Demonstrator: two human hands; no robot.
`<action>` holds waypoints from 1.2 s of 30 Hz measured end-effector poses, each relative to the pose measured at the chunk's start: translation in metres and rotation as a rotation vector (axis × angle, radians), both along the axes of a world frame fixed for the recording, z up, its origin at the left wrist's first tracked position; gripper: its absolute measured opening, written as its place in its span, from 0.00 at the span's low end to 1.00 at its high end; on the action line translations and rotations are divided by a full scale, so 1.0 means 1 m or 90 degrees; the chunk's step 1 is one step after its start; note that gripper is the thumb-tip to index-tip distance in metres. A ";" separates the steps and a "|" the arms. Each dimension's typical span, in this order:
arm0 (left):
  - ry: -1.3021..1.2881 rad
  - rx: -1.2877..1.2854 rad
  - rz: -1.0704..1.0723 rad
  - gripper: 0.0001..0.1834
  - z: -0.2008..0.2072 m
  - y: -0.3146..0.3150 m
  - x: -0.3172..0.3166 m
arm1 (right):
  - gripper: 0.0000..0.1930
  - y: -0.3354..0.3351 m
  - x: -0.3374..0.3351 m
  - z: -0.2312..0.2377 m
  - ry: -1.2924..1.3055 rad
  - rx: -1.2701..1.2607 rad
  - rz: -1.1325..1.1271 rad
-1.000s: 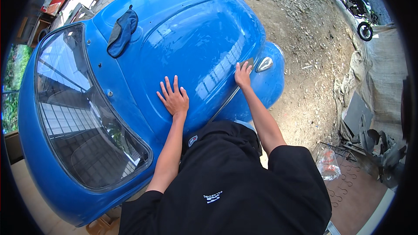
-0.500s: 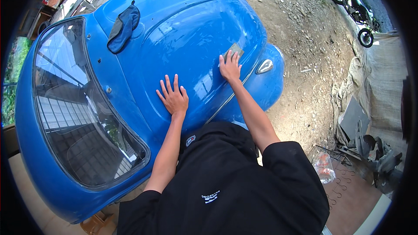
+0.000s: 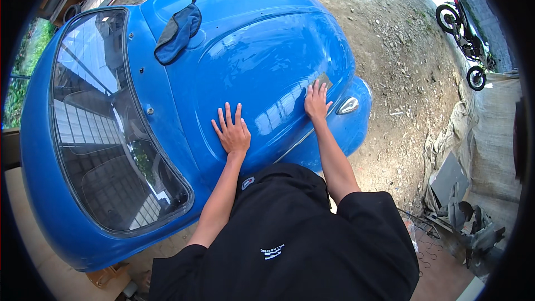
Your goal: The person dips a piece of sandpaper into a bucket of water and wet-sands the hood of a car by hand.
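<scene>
We rest 2 hands on the car's glossy, curved blue panel (image 3: 251, 81): our left hand (image 3: 234, 136) spreads wide, holding nothing; our right hand (image 3: 317, 103) lies nearly flat, fingers outstretched, not curled, over the thin grey-brown rectangular pad (image 3: 325, 81), which pokes out beyond their tips.

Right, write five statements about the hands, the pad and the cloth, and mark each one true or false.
1. The left hand rests on the blue car with its fingers spread. True.
2. The right hand has a grey-brown pad under its fingers. True.
3. The left hand is lifted off the car. False: it lies flat on it.
4. The dark cloth lies on the car near the window. True.
5. The right hand holds the cloth. False: the cloth lies apart from both hands.
</scene>
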State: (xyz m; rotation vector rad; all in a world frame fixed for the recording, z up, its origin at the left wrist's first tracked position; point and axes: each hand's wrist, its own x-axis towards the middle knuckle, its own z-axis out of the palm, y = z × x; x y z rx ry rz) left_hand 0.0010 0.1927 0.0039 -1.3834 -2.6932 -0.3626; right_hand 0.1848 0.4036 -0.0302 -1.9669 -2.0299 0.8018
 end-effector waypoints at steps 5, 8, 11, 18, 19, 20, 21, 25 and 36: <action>0.000 -0.006 0.025 0.27 -0.006 -0.011 -0.008 | 0.27 -0.102 -0.033 0.023 0.101 0.166 0.570; 0.004 0.012 0.019 0.26 -0.003 -0.007 -0.010 | 0.24 -0.064 -0.008 0.010 0.028 0.203 0.547; -0.075 -0.023 0.031 0.26 0.016 0.004 -0.018 | 0.20 -0.002 0.009 0.000 0.004 0.154 0.278; 0.018 0.009 0.020 0.29 0.003 0.038 -0.040 | 0.20 -0.017 -0.056 -0.024 0.105 0.253 0.102; 0.016 -0.003 0.017 0.30 0.002 0.035 -0.042 | 0.20 -0.012 -0.058 -0.024 0.106 0.250 0.110; 0.016 -0.008 0.027 0.30 0.002 0.030 -0.044 | 0.22 -0.007 -0.059 -0.023 0.142 0.228 0.084; 0.014 -0.011 0.034 0.30 0.002 0.026 -0.045 | 0.25 -0.002 -0.060 -0.022 0.178 0.205 0.058; 0.002 -0.028 0.028 0.31 0.002 0.040 -0.037 | 0.33 0.082 -0.033 -0.041 0.079 0.104 -0.111; -0.001 -0.024 0.047 0.27 0.006 0.036 -0.041 | 0.28 -0.041 -0.128 0.037 0.225 0.126 0.697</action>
